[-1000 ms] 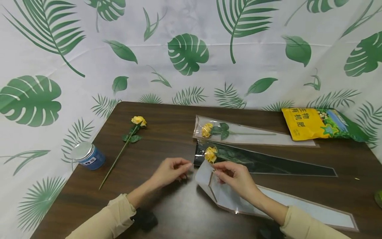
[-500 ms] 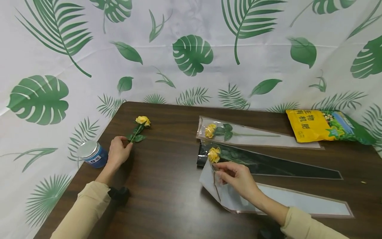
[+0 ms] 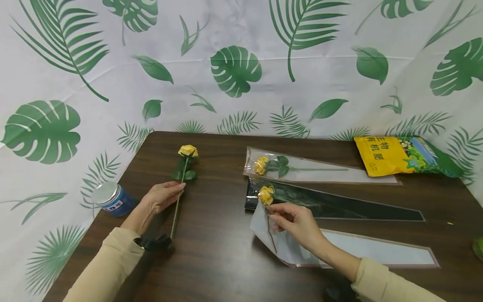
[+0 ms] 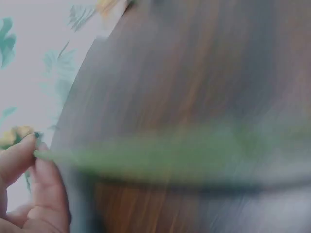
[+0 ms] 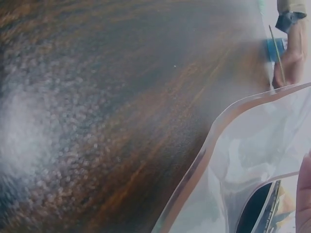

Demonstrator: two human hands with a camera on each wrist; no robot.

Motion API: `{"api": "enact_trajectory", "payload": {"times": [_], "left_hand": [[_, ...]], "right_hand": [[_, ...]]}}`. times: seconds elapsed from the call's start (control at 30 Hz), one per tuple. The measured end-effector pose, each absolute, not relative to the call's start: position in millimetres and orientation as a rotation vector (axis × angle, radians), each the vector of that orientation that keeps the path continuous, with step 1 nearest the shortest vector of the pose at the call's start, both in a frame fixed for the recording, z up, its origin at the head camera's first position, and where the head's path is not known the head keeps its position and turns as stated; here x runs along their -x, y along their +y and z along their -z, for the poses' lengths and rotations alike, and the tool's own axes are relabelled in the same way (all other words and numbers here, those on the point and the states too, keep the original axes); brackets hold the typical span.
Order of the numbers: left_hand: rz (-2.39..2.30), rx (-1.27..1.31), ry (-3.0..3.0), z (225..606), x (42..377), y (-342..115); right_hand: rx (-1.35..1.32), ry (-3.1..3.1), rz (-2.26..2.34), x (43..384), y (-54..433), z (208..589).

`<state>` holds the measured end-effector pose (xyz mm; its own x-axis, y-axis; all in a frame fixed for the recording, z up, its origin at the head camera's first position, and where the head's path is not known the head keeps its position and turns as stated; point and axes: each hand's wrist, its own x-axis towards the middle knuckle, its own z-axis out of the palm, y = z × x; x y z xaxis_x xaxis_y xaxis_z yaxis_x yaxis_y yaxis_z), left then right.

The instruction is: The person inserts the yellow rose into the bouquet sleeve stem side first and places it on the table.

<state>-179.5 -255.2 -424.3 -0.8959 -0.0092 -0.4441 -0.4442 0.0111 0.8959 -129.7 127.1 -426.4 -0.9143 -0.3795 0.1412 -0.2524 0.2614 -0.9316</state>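
Observation:
My left hand point(image 3: 160, 198) pinches the green stem of a yellow rose point(image 3: 188, 152), just below its leaves, at the left of the table. In the left wrist view the stem point(image 4: 146, 153) runs blurred from the fingertips across the picture. With thumb and fingers, my right hand point(image 3: 296, 222) grips the wide-end edge of a white, pink-bordered flower sleeve point(image 3: 381, 248). That end is lifted and curls up, while the narrow end lies flat to the right. In the right wrist view the clear sleeve point(image 5: 252, 141) bulges apart at its mouth; most of the hand is out of view.
Behind the right hand lie a black sleeve point(image 3: 362, 212) and a white sleeve point(image 3: 324, 175), each with a yellow rose inside. A yellow fertilizer bag point(image 3: 385, 157) is at the back right. A blue can point(image 3: 115, 200) stands left of the left hand.
My left hand has left the sleeve's mouth, reached left to the rose and taken its stem. The rose has shifted slightly right and turned more upright in view. The right hand keeps its grip.

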Motion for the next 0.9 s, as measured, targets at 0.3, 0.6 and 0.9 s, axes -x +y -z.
{"api": "enact_trajectory", "payload": {"times": [0.3, 0.6, 0.9], "left_hand": [[-2.487, 0.293, 1.408, 364, 173, -172], [-2.866, 0.158, 1.565, 329, 159, -121], [-2.780, -0.025, 1.922, 365, 142, -97]], "right_hand": [[0.588, 2.429, 1.744, 130, 122, 423], [0.624, 2.445, 1.827, 128, 115, 423], [0.658, 2.449, 1.961, 128, 111, 420]]}}
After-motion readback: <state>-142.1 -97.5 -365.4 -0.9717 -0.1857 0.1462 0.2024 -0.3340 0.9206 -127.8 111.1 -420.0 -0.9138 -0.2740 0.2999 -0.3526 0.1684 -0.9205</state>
